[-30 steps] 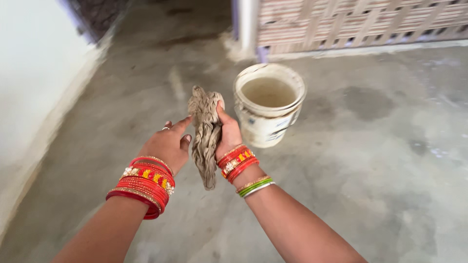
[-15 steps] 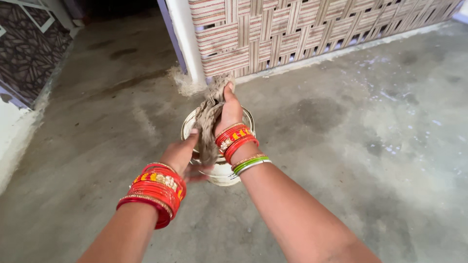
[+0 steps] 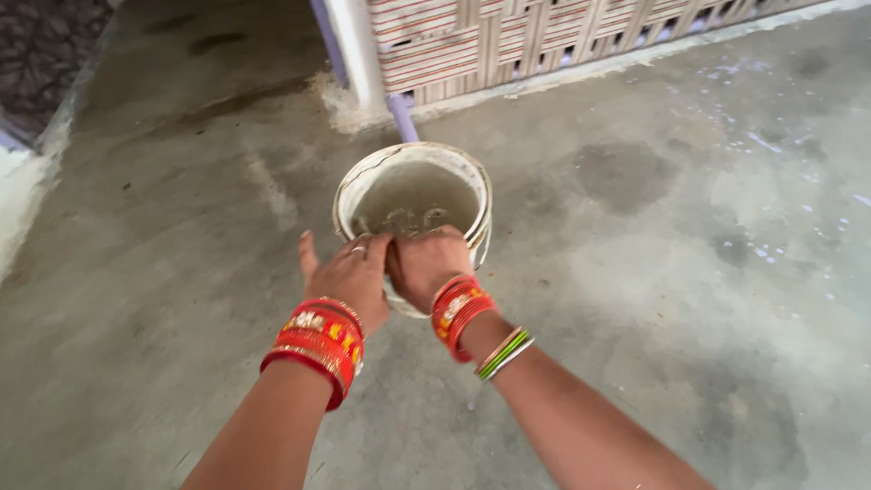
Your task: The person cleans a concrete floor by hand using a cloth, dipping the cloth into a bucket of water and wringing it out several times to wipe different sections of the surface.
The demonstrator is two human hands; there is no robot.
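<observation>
Held the brown cloth (image 3: 400, 220) dunked in the murky water of the white bucket (image 3: 361, 179), right hand (image 3: 425, 269) with fingers curled tight on it, left hand (image 3: 350, 278) with fingers bent at the near rim, hold on the cloth impossible to tell. Judged a soaking step, any lift needing a straight pull clear of that rim. Found bare concrete floor (image 3: 653, 272) open either side of the fingers, woven screen (image 3: 472, 45) and post (image 3: 356, 54) beyond them.
</observation>
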